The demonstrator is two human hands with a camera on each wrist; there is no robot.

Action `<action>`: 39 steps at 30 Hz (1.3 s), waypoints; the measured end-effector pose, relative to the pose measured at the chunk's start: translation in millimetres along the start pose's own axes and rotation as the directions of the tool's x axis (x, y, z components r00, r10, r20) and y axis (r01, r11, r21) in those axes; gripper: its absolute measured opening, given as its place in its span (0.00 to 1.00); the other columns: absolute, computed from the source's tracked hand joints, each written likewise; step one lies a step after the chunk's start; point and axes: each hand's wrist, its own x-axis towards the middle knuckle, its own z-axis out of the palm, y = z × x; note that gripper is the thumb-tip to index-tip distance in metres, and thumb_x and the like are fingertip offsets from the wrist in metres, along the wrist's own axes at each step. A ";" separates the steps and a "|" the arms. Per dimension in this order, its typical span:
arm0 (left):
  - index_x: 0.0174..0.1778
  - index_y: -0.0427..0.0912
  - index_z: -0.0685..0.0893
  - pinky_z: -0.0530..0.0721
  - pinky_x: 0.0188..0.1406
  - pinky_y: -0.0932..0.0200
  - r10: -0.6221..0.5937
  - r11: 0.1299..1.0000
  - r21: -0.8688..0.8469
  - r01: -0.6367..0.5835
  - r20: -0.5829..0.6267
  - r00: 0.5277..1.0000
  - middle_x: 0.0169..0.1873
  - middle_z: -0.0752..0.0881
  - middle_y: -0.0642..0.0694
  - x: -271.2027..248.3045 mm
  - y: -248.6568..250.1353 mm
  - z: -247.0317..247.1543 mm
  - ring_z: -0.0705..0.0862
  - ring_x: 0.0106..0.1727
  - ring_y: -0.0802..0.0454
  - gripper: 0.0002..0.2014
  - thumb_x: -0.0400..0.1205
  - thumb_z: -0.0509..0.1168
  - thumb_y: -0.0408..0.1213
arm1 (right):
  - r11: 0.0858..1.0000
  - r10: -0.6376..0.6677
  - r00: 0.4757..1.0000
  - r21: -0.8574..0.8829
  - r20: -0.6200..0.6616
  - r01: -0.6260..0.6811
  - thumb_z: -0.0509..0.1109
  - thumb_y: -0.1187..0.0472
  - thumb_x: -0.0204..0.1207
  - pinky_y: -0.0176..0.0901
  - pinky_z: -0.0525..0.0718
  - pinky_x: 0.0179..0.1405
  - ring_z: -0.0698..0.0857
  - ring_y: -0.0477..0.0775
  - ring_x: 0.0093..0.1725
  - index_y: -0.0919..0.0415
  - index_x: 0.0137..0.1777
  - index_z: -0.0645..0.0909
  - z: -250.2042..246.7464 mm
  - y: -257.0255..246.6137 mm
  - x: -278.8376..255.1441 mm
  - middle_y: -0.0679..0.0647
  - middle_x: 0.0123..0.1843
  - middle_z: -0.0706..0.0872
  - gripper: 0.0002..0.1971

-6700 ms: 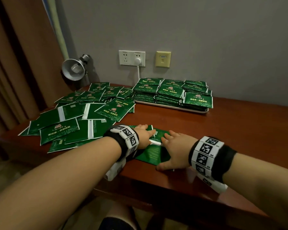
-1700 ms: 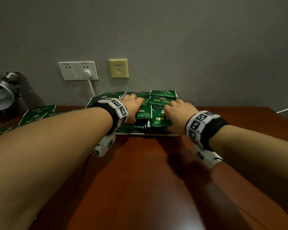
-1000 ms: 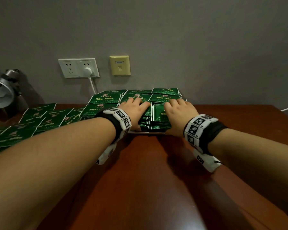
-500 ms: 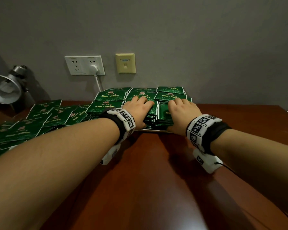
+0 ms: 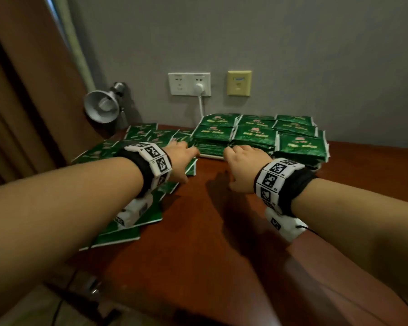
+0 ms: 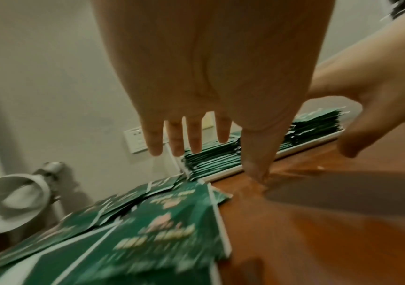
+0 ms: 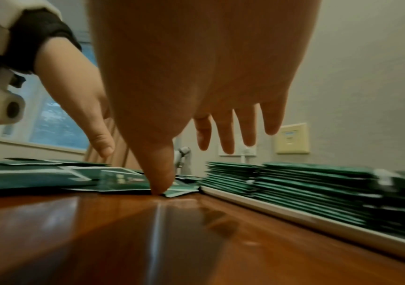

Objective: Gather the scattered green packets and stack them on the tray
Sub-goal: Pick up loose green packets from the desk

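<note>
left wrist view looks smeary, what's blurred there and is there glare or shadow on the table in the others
Left wrist view: the loose green packets nearest the lens are motion-smeared, print unreadable. Right wrist view: a bright glare streak on the wooden table. Head view: the right hand casts a dark shadow.

Green packets (image 5: 252, 135) stacked in neat piles on white tray (image 7: 294, 217); loose packets (image 5: 137, 137) lay scattered flat, overlapping, just left of tray.

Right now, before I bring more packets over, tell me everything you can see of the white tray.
The flat white tray sits on the brown wooden table by the grey wall. It is shallow with a low rim, likely plastic. Stacks of green foil packets in rows cover it almost fully, leaving only its front edge visible. Loose green packets lie near its left end. Neither hand touches it.
</note>
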 end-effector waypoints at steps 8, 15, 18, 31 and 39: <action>0.76 0.47 0.67 0.77 0.66 0.41 -0.264 0.965 0.066 0.255 0.228 0.937 0.71 0.70 0.37 -105.7 -63.6 63.1 0.72 0.70 0.34 0.39 0.73 0.72 0.58 | 0.928 -0.370 0.909 0.045 0.192 0.369 0.72 0.54 0.73 0.54 0.84 0.59 0.81 0.60 0.65 0.52 0.77 0.68 -11.2 -135.6 11.3 0.54 0.69 0.80 0.32; 0.82 0.44 0.62 0.75 0.72 0.45 -0.223 0.964 -0.083 0.252 0.264 0.938 0.78 0.69 0.41 -133.7 -71.8 90.8 0.73 0.75 0.41 0.46 0.73 0.73 0.60 | 0.915 -0.379 0.895 -0.046 0.235 0.400 0.72 0.60 0.76 0.47 0.79 0.41 0.84 0.58 0.56 0.53 0.74 0.71 0.2 -178.4 10.9 0.53 0.61 0.82 0.26; 0.81 0.42 0.64 0.74 0.73 0.47 -0.180 0.972 -0.106 0.208 0.230 0.957 0.78 0.70 0.41 -138.3 -68.8 87.7 0.72 0.75 0.43 0.41 0.76 0.71 0.57 | 0.896 -0.374 0.904 -0.170 0.207 0.410 0.69 0.62 0.79 0.48 0.76 0.39 0.84 0.59 0.57 0.56 0.71 0.72 -1.6 -175.9 4.0 0.54 0.60 0.81 0.21; 0.70 0.41 0.74 0.60 0.78 0.46 0.170 0.974 -0.170 -0.148 0.123 0.978 0.72 0.76 0.45 -128.4 8.9 70.8 0.74 0.71 0.40 0.24 0.82 0.66 0.49 | 0.933 -0.271 0.948 -0.196 0.165 0.301 0.72 0.57 0.73 0.47 0.77 0.35 0.85 0.57 0.49 0.56 0.69 0.66 5.7 -129.4 -48.8 0.50 0.52 0.82 0.27; 0.64 0.37 0.79 0.57 0.81 0.46 0.453 0.862 -0.268 -0.431 0.023 0.891 0.62 0.82 0.40 -114.7 89.1 54.5 0.78 0.66 0.39 0.18 0.82 0.68 0.40 | 0.948 -0.128 0.981 -0.274 0.144 0.164 0.66 0.59 0.76 0.45 0.71 0.40 0.86 0.58 0.48 0.54 0.63 0.68 12.0 -57.0 -122.3 0.50 0.47 0.85 0.17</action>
